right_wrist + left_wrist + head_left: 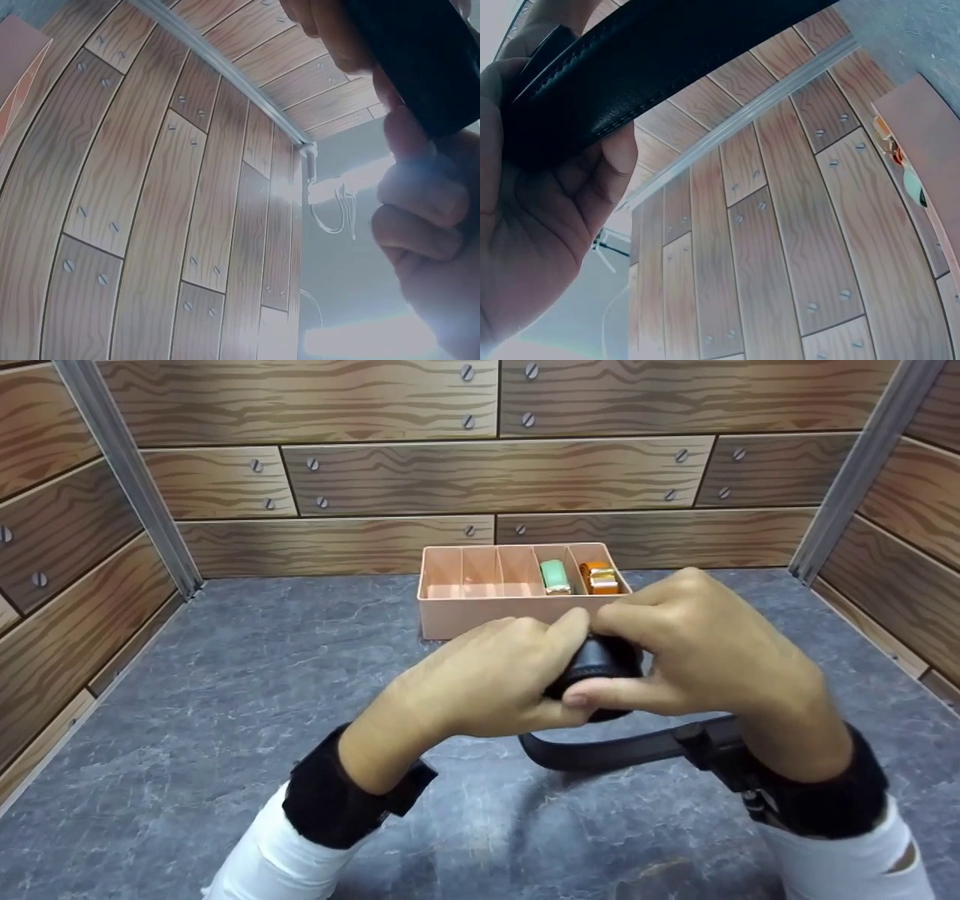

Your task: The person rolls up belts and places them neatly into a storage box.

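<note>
A black leather belt [600,656], partly coiled, is held up between both hands over the table. My left hand [487,682] grips the coil from the left, its thumb near the top. From the other side my right hand [720,652] pinches the same coil, thumb across its near face. A loose length of the belt hangs in a bend below and runs behind the right wrist. Stitching shows along the strap's edge in the left wrist view, where it crosses the palm. Fingers hide much of the coil.
Behind the hands stands a pink divided box [480,619] on the grey marbled table [300,675]. A rolled mint-green belt [554,574] and a rolled orange belt [592,574] with a gold-coloured buckle occupy its right compartments. Wood-patterned walls [480,472] enclose the back and sides.
</note>
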{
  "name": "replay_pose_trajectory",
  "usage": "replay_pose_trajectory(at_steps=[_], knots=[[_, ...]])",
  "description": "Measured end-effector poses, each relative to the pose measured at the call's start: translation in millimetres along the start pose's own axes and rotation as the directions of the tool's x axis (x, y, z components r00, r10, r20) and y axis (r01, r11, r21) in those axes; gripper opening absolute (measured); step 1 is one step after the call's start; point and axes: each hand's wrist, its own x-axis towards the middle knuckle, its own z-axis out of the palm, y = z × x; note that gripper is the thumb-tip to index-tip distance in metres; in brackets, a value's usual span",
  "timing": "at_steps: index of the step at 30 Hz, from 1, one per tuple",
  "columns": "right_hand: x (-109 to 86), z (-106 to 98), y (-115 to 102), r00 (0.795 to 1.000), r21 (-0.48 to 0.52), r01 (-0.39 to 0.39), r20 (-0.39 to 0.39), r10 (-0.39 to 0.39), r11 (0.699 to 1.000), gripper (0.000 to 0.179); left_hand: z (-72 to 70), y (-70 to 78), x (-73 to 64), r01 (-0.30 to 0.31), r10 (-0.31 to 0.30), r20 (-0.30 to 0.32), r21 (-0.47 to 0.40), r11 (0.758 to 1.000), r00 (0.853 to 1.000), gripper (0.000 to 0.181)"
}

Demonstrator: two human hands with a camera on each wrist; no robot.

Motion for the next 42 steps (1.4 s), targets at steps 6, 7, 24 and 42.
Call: replay_pose_trajectory(at_steps=[6, 7, 24, 42], knots=[[6.4, 7.0, -0.2, 0.921, 0.107, 0.057, -0.389, -0.011, 0.993, 0.049, 9.5, -5.1, 2.3, -0.120, 0.095, -0.321, -0.059, 0.991, 0.942, 0.032], [6.3, 9.1, -0.1, 0.884, 0.125, 0.038, -0.466, 0.025, 0.991, 0.050, 12.5, -5.6, 4.6, -0.151, 0.100, -0.403, -0.096, 0.984, 0.910, 0.032], [2.6, 5.7, -7.5, 0.995, -0.186, -0.033, -0.099, 0.014, 0.982, 0.057, 9.2, -3.0, 2.9, -0.002, 0.010, -0.294, 0.026, 1.000, 0.956, 0.038], [15.9, 32.7, -21.5, 0.781, -0.099, -0.269, -0.605, 0.157, 0.958, 0.071, 30.8, 8.0, 12.9, 0.035, -0.215, -0.729, -0.253, 0.967, 0.649, 0.023]])
